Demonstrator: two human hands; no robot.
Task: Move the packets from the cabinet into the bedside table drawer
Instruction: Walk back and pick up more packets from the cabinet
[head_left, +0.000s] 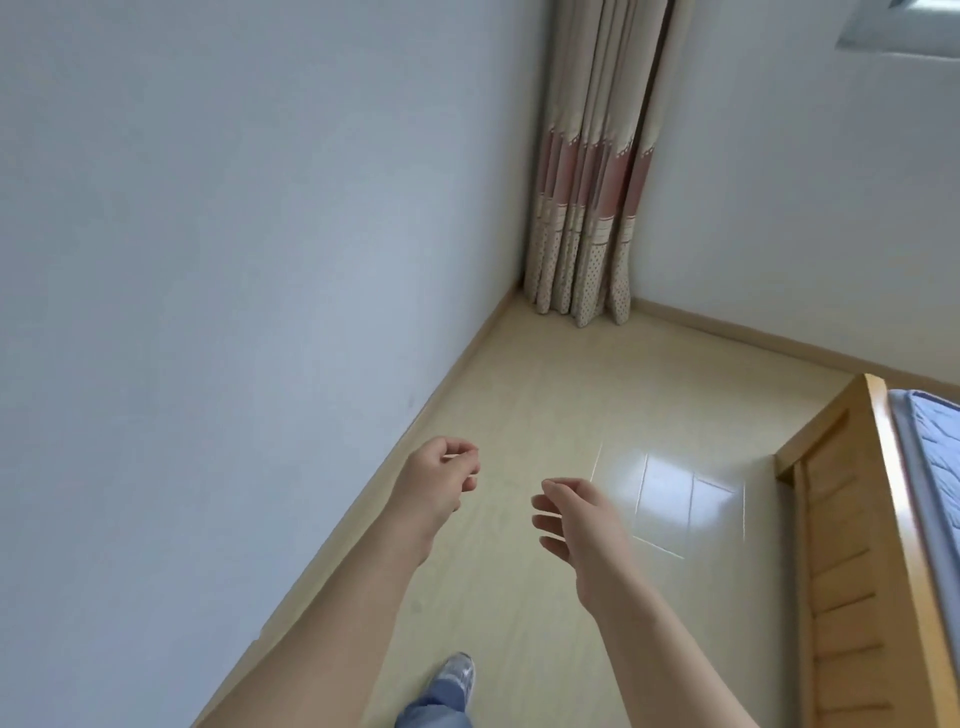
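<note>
Beige floor lies beneath loosely curled left hand and right hand.

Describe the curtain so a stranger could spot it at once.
Follow the pale floor to the far corner where two walls meet. The curtain hangs there in folds: cream, pink band, dotted hem, against plain walls.

We held our left hand and right hand over the floor, fingers loosely curled, gripping nothing | curtain in far corner | bed frame with mattress at right | shoe below
</note>
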